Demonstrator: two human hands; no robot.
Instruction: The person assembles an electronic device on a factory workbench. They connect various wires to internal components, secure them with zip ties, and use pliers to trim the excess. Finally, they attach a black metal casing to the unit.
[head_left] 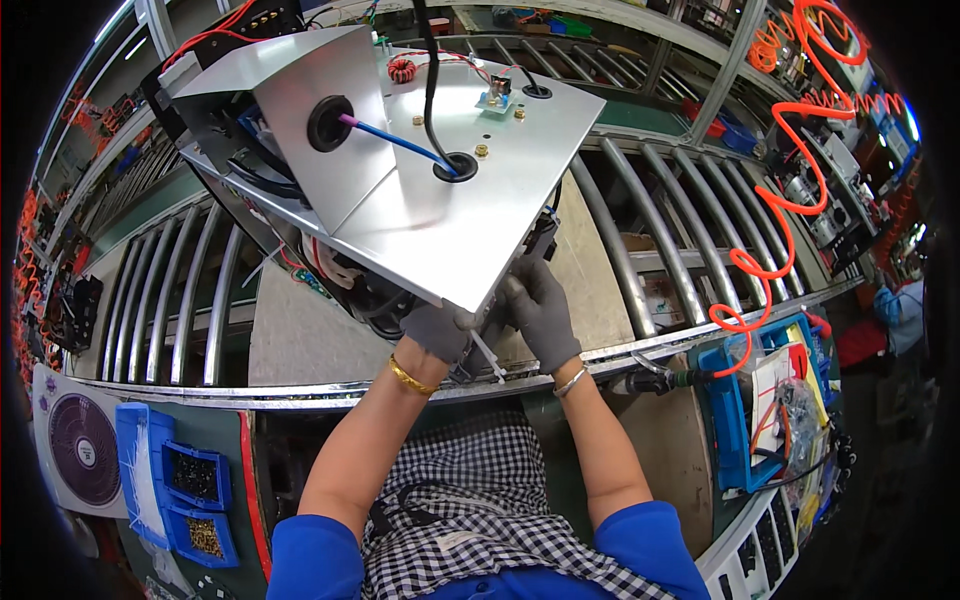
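A large sheet-metal unit (420, 230) rests on a board, its near corner pointing toward me. Both my hands wear grey gloves and meet just under that corner. My left hand (438, 331) is closed, and a white cable tie (488, 357) sticks out by its thumb toward my body. Beside it, my right hand (540, 312) has its fingers bent and pressed together near dark parts below the plate. What those fingers hold is hidden. On top of the unit, a blue wire (395, 140) and a black cable (428, 80) run into a black grommet (455, 167).
Metal rollers (640, 220) flank the board (590, 270) on both sides. An orange coiled hose (790, 210) hangs at right, ending in an air tool (645, 380) by the rail. Blue bins of small parts (205, 535) stand lower left near a fan (85, 450); a blue crate (730, 430) stands lower right.
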